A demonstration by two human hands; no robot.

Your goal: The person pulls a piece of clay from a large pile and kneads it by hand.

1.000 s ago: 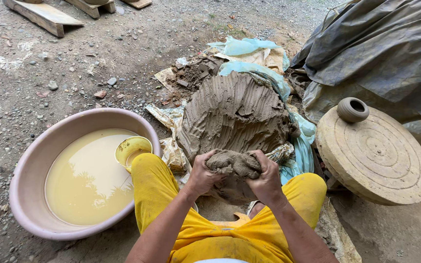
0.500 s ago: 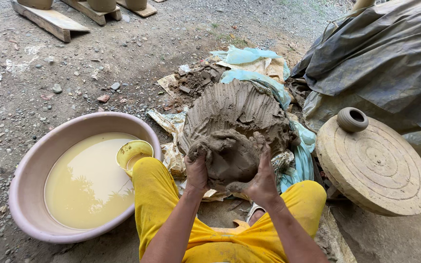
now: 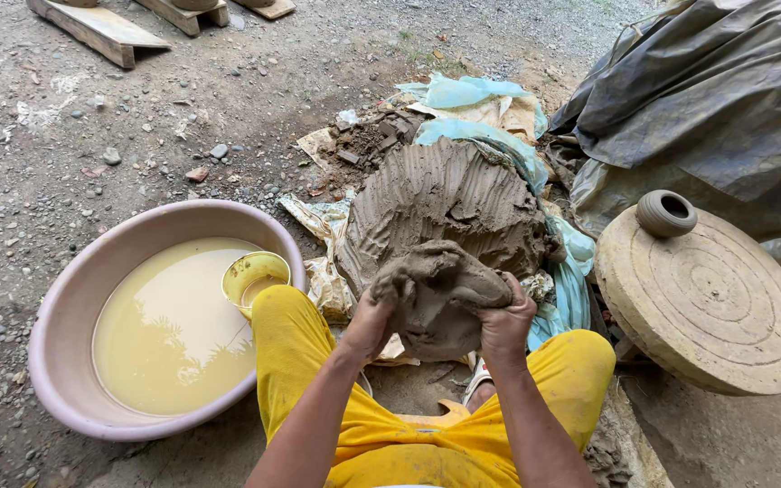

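Left hand (image 3: pixel 371 318) and right hand (image 3: pixel 505 323): both clasped around a wet grey clay lump (image 3: pixel 440 294), one on each flank, lifting it clear of the ground between the knees in yellow trousers (image 3: pixel 296 348). Just beyond the lump, a large clay mound (image 3: pixel 445 199) scored with finger grooves, set on pale plastic sheeting (image 3: pixel 571 280), likely to keep it off the grit. Left, within arm's reach: pink basin (image 3: pixel 74 307) of cloudy water with a yellow cup (image 3: pixel 253 276); right: ridged round slab (image 3: pixel 707 303) carrying a small pot (image 3: pixel 666 212).

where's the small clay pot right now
The small round brown clay pot sits on the far edge of the round grooved stone wheel, on the person's right, before the grey tarpaulin.
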